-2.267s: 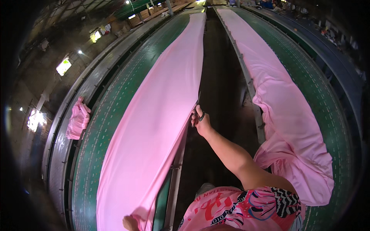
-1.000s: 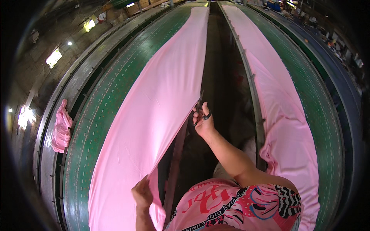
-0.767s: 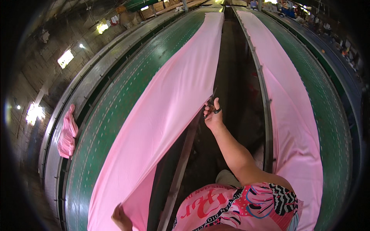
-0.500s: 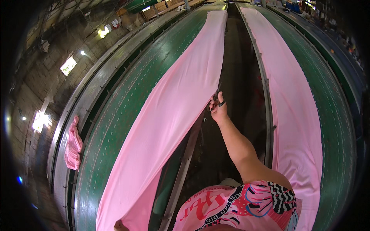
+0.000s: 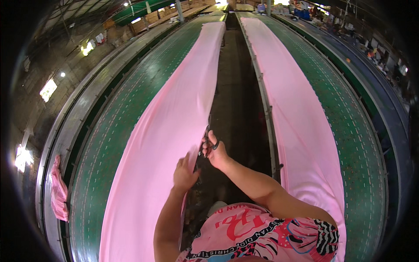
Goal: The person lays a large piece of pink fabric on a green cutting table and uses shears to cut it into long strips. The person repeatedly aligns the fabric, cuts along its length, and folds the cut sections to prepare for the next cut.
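Pink cloth: the left cloth [image 5: 152,153] is pale pink, thin and mostly smooth, with a soft sheen and a few faint creases.
Cloth's place: spread along the green table [image 5: 102,144] on the left, covering its right side.
Cloth's long axis: runs away from the person, from the lower edge toward the far end, leaning right.
Scissors: dark, with a black loop handle; the scissors [image 5: 216,145] are at the cloth's right edge.
Scissors' direction: blades point away from the person, roughly along that edge; their opening is too small to tell.
Right grip: the right hand [image 5: 217,154] has its fingers curled around the scissors' handles.
Left grip: the left hand [image 5: 185,176] lies at the cloth's edge, fingers pointing away; cannot tell whether it pinches.
Other cloth: a second pink cloth [image 5: 301,118] lies lengthwise on the right.
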